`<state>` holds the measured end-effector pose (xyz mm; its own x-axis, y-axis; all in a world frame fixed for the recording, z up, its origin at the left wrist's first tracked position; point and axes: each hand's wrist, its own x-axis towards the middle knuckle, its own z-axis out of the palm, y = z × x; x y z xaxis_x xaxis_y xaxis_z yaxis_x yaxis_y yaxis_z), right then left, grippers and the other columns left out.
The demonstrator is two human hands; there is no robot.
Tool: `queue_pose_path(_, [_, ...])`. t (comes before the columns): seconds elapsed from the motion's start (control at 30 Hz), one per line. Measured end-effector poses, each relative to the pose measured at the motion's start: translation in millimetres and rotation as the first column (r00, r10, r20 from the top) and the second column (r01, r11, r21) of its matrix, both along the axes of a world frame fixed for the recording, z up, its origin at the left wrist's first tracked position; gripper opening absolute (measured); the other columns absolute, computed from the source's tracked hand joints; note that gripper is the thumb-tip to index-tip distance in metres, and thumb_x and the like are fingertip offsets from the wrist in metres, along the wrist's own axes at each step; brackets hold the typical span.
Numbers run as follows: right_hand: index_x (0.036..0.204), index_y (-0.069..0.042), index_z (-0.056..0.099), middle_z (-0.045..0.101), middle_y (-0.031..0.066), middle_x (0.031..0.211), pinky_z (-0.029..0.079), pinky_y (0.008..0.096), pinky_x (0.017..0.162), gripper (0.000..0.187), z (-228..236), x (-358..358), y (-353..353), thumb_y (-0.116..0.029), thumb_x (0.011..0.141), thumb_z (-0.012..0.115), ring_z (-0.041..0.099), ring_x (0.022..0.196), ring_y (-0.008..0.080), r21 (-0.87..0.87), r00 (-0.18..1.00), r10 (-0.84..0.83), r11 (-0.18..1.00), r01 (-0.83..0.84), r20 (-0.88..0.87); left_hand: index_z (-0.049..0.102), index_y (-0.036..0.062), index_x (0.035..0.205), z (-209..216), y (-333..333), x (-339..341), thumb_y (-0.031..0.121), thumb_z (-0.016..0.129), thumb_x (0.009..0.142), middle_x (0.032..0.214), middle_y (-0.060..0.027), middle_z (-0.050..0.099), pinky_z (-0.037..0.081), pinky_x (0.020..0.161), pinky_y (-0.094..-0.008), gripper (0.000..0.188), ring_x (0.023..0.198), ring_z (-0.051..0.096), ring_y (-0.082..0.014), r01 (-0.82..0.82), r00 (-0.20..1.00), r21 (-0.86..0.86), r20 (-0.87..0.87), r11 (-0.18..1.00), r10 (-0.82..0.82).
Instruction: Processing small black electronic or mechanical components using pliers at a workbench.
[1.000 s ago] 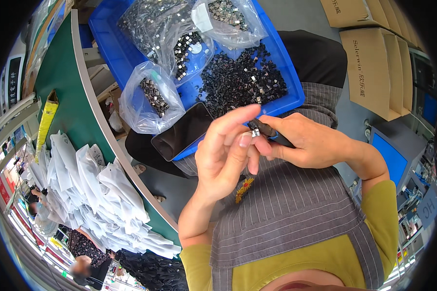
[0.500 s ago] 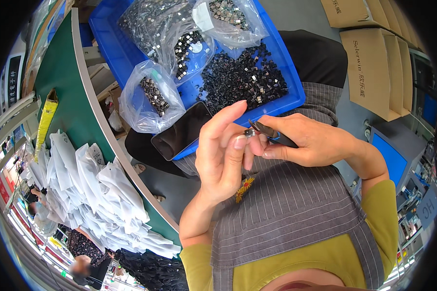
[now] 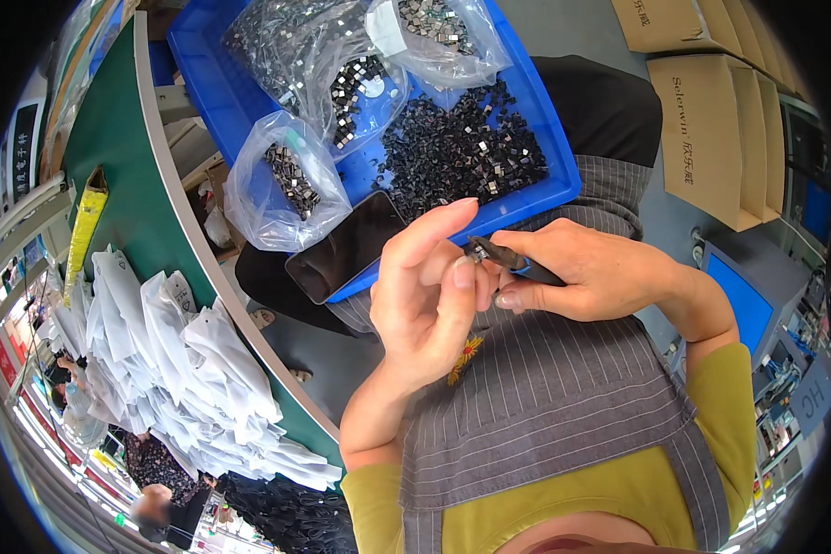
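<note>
Above my lap, my left hand (image 3: 420, 309) pinches a tiny metallic piece between thumb and fingers, its index finger raised. Most of that piece is hidden by the fingertips and the tool. My right hand (image 3: 609, 272) is closed around small pliers (image 3: 532, 269) with dark jaws and black-and-blue handles. Their jaws meet the piece at my left fingertips; whether they are closed on it I cannot tell. Just beyond the hands is a blue tray (image 3: 560, 152) with a heap of small black and silver pieces (image 3: 434, 148). A dark phone (image 3: 342, 249) lies across its near left corner.
Clear plastic bags (image 3: 249, 208) of small metallic parts lie in the tray. To the left, a green table (image 3: 125, 208) bears a pile of white packets (image 3: 185, 360) and a yellow strip (image 3: 85, 226). Cardboard boxes (image 3: 702, 138) and a grey monitor (image 3: 743, 295) stand at the right.
The plier jaws have moved slightly left and down, over the small piece at my left fingertips. My left thumb has shifted a little to the right.
</note>
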<state>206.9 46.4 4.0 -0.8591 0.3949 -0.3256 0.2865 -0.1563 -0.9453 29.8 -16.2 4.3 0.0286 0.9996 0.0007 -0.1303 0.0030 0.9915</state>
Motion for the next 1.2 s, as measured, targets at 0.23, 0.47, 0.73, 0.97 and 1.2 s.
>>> queue_pose_path(0.23, [0.108,-0.001,0.052,0.063,0.0155,0.088,0.045,0.0411,0.072,0.031,8,-2,5,-0.027,0.092,0.053,0.060,0.082,0.0356,-0.046,0.997,0.053,0.998,-0.050,0.055,0.035,-0.0063,0.129,-2,-3,-2,0.008,0.043,0.097,0.060,-0.0018,0.046,0.029,0.044,-0.0178,0.036,0.048,0.039,-0.0046,-0.012,0.998,-0.032,0.060,0.999,0.013])
queue_pose_path(0.47, [0.113,0.002,0.050,0.064,0.0180,0.089,0.045,0.0409,0.071,0.036,9,-3,5,-0.027,0.092,0.055,0.060,0.082,0.0359,-0.079,0.997,0.054,0.996,-0.050,0.048,0.037,-0.0063,0.128,-4,-3,-2,0.003,0.042,0.096,0.069,-0.0044,0.050,0.041,0.055,-0.0214,0.034,0.058,0.047,-0.0077,0.019,0.988,-0.021,0.151,1.000,-0.016])
queue_pose_path(0.73, [0.101,0.000,0.049,0.061,0.0143,0.082,0.045,0.0395,0.069,0.028,12,-6,7,-0.024,0.090,0.058,0.061,0.077,0.0340,-0.044,0.993,0.073,0.997,-0.069,0.091,0.036,-0.0054,0.128,-6,0,-6,0.010,0.046,0.096,0.067,-0.0020,0.047,0.038,0.049,-0.0191,0.037,0.053,0.044,-0.0061,0.033,0.998,-0.048,0.048,0.998,-0.030])
queue_pose_path(0.97, [0.112,0.002,0.048,0.062,0.0185,0.089,0.045,0.0421,0.074,0.034,6,-3,-5,-0.024,0.091,0.056,0.060,0.084,0.0372,0.101,0.992,-0.013,0.995,0.000,0.127,0.039,-0.0052,0.128,-5,1,-7,0.009,0.045,0.097,0.069,-0.0023,0.050,0.040,0.053,-0.0194,0.034,0.056,0.046,-0.0073,0.054,0.995,-0.149,0.088,0.987,-0.041])
queue_pose_path(1.2, [0.107,0.001,0.049,0.062,0.0158,0.089,0.046,0.0406,0.073,0.032,16,-2,4,-0.028,0.094,0.051,0.061,0.078,0.0343,-0.095,0.986,0.050,0.995,-0.036,0.158,0.058,-0.0018,0.094,-6,5,-22,0.002,0.056,0.087,0.070,-0.0108,0.056,0.044,0.051,-0.0308,0.008,0.056,0.054,-0.0225,0.206,0.820,0.014,-0.549,0.978,-0.164])
